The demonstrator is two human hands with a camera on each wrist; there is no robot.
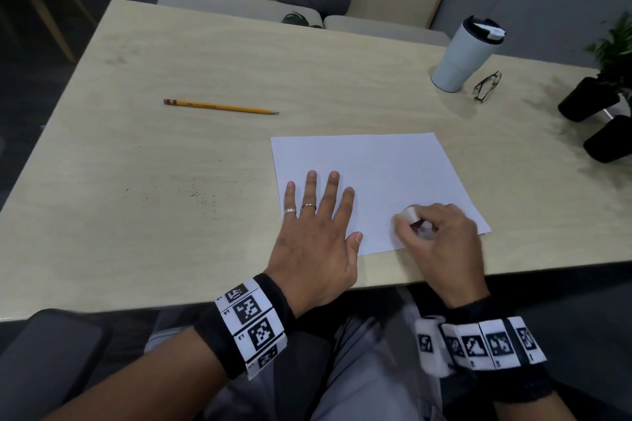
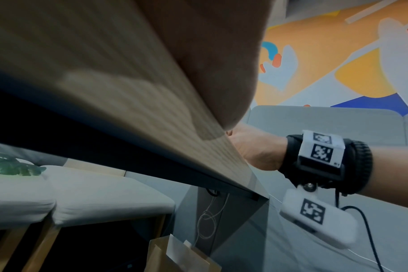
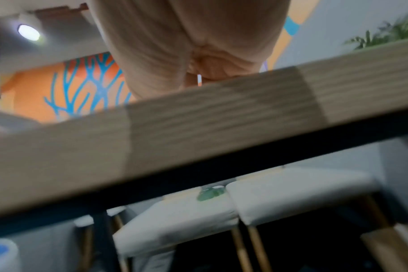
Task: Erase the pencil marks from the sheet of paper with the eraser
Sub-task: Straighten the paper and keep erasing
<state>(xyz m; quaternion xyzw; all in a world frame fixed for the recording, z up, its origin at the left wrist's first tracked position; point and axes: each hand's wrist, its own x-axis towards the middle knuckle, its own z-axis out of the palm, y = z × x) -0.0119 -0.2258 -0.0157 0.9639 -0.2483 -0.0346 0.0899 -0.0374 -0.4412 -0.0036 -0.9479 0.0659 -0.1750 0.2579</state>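
A white sheet of paper (image 1: 383, 174) lies on the wooden table (image 1: 171, 161), near its front edge. My left hand (image 1: 318, 225) lies flat with straight, spread fingers on the sheet's left part. My right hand (image 1: 431, 229) pinches a white eraser (image 1: 409, 214) over the sheet's lower right part; whether it touches the paper I cannot tell. No pencil marks show on the paper from the head view. The wrist views are blurred and show mostly the table edge (image 3: 198, 119), my right palm (image 3: 198, 36) and my right wrist (image 2: 268, 150).
A yellow pencil (image 1: 220, 107) lies at the middle left of the table. A white tumbler (image 1: 465, 55) and folded glasses (image 1: 487, 87) stand at the back right. Black plant pots (image 1: 595, 120) sit at the right edge. Dark crumbs (image 1: 201, 198) are scattered left of the paper.
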